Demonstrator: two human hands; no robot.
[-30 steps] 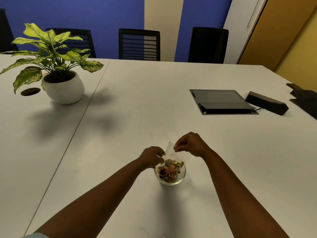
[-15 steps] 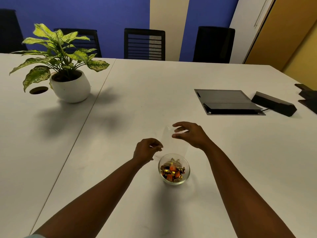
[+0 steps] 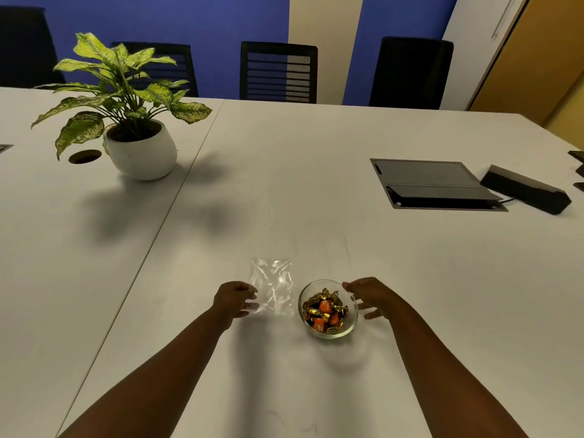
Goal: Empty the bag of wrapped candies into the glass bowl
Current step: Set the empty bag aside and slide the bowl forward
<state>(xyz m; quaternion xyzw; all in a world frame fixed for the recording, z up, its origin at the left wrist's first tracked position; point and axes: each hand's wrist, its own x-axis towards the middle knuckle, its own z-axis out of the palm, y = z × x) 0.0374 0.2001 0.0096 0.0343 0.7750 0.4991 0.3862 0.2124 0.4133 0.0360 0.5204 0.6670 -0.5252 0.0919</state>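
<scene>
Nearest, glass bowl (image 3: 328,308) upright on the white table (image 3: 284,191), heaped with gold and orange wrapped candies (image 3: 325,309), so pouring likely finished. Right hand (image 3: 369,295) spread loose just beside the bowl's right rim, fingers uncurled and gripping nothing, contact with the glass unclear, probably there to steady it; left hand (image 3: 234,299) pinching the near left corner of the clear bag (image 3: 272,286), laid flat, seemingly empty, just left of the bowl, apparently being set aside. Farther back, potted plant (image 3: 126,112) and dark flip-up panel (image 3: 433,184), well apart from everything.
</scene>
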